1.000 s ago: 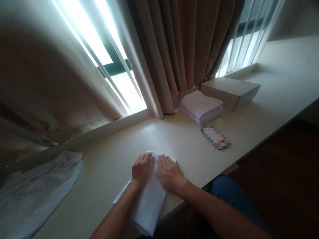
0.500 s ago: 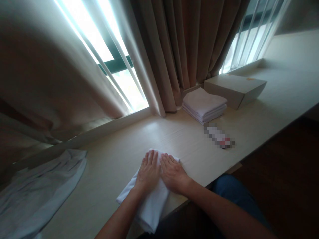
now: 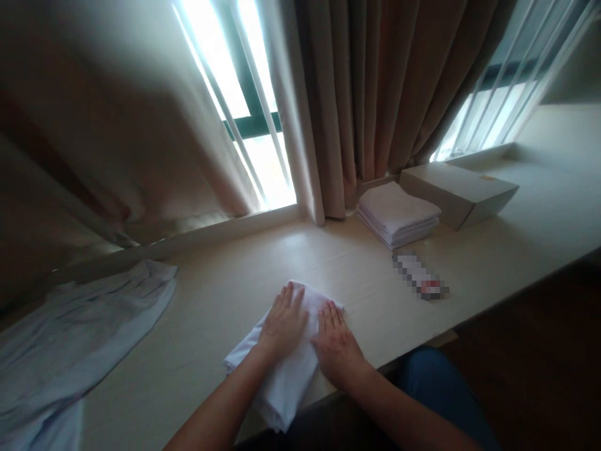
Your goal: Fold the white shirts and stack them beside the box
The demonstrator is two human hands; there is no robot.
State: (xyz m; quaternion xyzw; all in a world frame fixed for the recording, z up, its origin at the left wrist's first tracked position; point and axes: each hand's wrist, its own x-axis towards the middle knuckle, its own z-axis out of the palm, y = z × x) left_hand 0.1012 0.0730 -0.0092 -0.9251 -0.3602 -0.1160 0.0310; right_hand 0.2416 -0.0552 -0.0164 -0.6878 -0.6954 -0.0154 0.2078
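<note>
A folded white cloth (image 3: 282, 382) lies near the front edge of a pale wooden table (image 3: 211, 300), one end hanging over the edge. My left hand (image 3: 282, 321) rests flat on the cloth's far half, fingers stretched out. Beside it, my right hand (image 3: 337, 344) also presses flat on the cloth's right side with fingers extended. Neither hand grips anything.
A stack of folded white cloths (image 3: 398, 214) sits at the back by the curtain (image 3: 375, 94), with a flat cardboard box (image 3: 462, 193) to its right. A small blurred object (image 3: 420, 282) lies in front of the stack. A loose pale garment (image 3: 75, 332) is spread at the left.
Both hands went from curled on the cloth's far end to lying flat on it. The right hand has slid slightly back toward me. The view shifted left.
</note>
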